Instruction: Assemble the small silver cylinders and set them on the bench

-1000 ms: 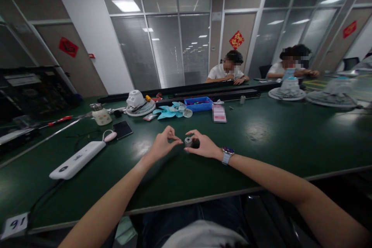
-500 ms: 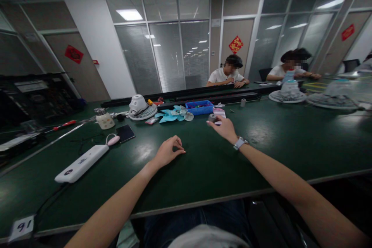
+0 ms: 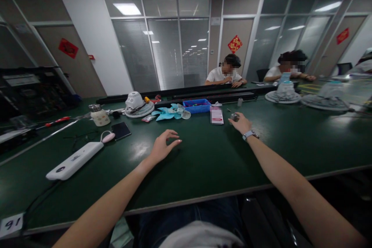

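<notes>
Filling the foreground: green table [image 3: 200, 174]. Left hand [image 3: 165, 144] at mid-table, thumb and fingertips moderately apart. Right hand [image 3: 241, 124] farther forward, thumb and fingers around grey cylinder. Packet [image 3: 216, 115] just left of right hand. Grey cylinder [image 3: 234, 116] upright, long axis roughly vertical, end face up; can't tell if base touches table.

Glass partitions [image 3: 166, 52], a green worktable [image 3: 203, 170] and blue fan blades [image 3: 164, 114] suggest an office workshop.
</notes>
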Available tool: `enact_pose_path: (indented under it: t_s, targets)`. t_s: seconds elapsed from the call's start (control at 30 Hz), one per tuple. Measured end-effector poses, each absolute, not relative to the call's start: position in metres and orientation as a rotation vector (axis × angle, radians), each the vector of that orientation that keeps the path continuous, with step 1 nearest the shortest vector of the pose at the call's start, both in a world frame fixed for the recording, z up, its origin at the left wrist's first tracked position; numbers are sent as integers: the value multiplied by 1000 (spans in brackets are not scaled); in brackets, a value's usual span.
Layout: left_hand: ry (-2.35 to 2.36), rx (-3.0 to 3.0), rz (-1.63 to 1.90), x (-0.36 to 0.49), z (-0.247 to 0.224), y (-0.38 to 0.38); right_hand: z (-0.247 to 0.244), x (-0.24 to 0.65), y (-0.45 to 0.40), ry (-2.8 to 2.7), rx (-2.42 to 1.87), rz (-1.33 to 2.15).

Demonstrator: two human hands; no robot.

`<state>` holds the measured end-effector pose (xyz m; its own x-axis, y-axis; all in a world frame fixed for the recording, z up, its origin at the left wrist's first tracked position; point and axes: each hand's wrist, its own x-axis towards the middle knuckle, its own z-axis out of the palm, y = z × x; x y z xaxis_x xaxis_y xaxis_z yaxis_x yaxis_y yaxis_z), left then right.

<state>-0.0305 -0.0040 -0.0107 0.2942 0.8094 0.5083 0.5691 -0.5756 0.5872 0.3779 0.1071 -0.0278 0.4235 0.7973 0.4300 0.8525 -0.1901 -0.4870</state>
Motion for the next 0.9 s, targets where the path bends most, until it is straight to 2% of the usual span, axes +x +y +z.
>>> enact_pose_path:
  t_s: [0.1,0.17,0.4,0.6,0.9]
  targets:
    - [1399,2122,1337,-32,-8,-3,-11,347,92,-1383,-1756,-372]
    - [1453,2007,1433,-34,-8,-1,-2,313,75,-1523,-1532,-424]
    - [1523,1747,1497,-39,-17,11,-17,193,2,-2503,-788,-20]
    - [1502,1862,1444,-37,-20,8,-30,179,-4,-2646,-766,105]
    - [1520,1887,1396,-36,-16,2,-14,212,17,-2362,-898,-70]
